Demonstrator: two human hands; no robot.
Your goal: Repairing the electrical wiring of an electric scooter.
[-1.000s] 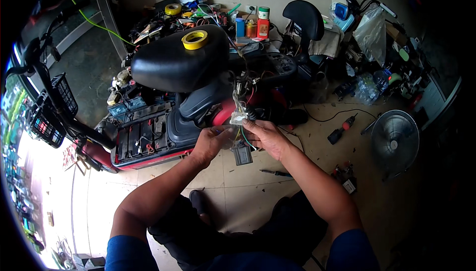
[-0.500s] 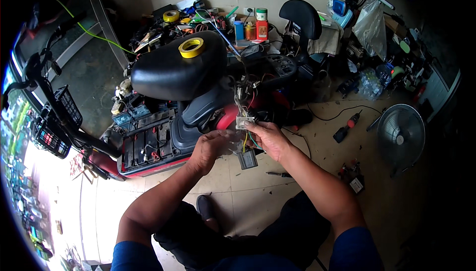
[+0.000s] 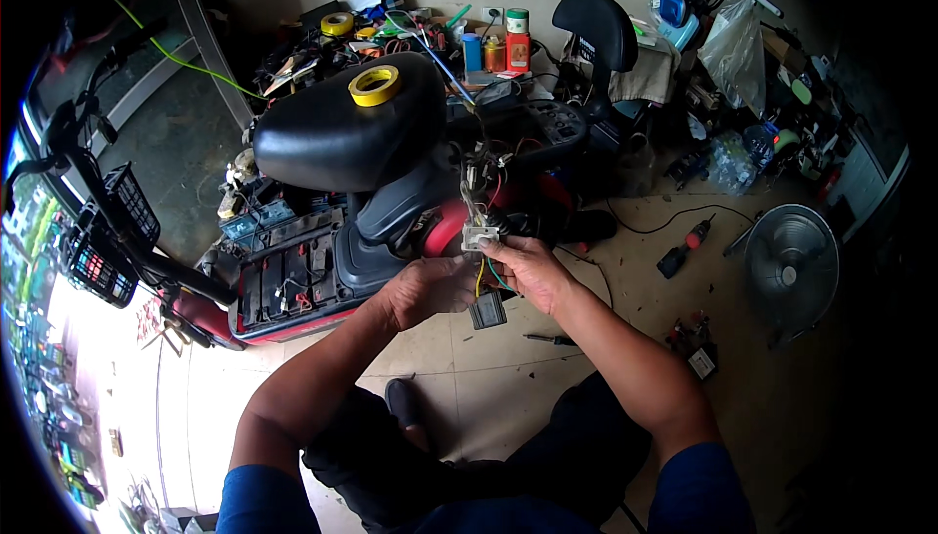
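Observation:
My right hand [image 3: 534, 274] pinches a small pale connector block [image 3: 479, 237] between thumb and fingers, at the end of the wiring bundle [image 3: 476, 182] that comes out of a red and black electric scooter [image 3: 376, 233]. Close against its underside is my left hand [image 3: 422, 292], fingers drawn together; whatever they grip is hidden. Below the hands hangs a dark grey ribbed box [image 3: 490, 310], with yellow and green wires [image 3: 480, 278] running up toward the connector. A roll of yellow tape [image 3: 375, 86] rests on the scooter's raised black seat [image 3: 332, 138].
On the floor to the right are a power drill [image 3: 684, 250], a round metal fan [image 3: 789, 265] and a soldering iron [image 3: 552, 340]. A cluttered bench [image 3: 303, 70] with tools and bottles stands along the wall. Batteries [image 3: 283, 285] sit in the scooter's footwell.
My left hand has moved slightly right and up, nearer the connector block. The ribbed box has shifted a little upward. My right hand keeps its pinch on the block.

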